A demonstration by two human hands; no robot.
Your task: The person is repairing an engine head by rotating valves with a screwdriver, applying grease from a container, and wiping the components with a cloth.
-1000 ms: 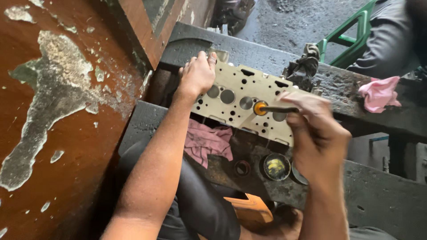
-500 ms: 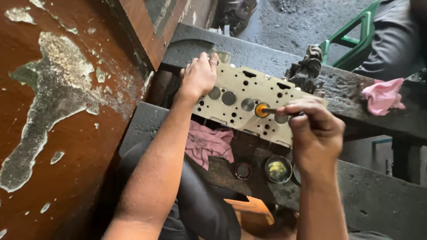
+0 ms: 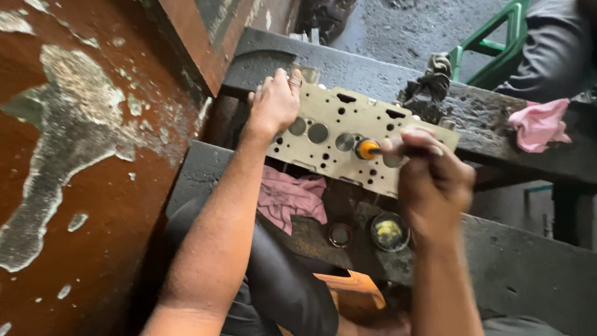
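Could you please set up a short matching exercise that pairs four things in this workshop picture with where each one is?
Things:
1. left hand
2. right hand
3. pink rag
4. small tin of yellow paste

Places:
A. on the far dark beam, at the right
B. gripping a stick with an orange tip
C. on the near beam, below the metal plate
D. resting on the plate's left end

Pairs: 1-D, 2-B, 3-A, 4-C

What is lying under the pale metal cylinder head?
Below the cylinder head lie a pink rag, a small ring and a round tin. The right hand covers its right end.
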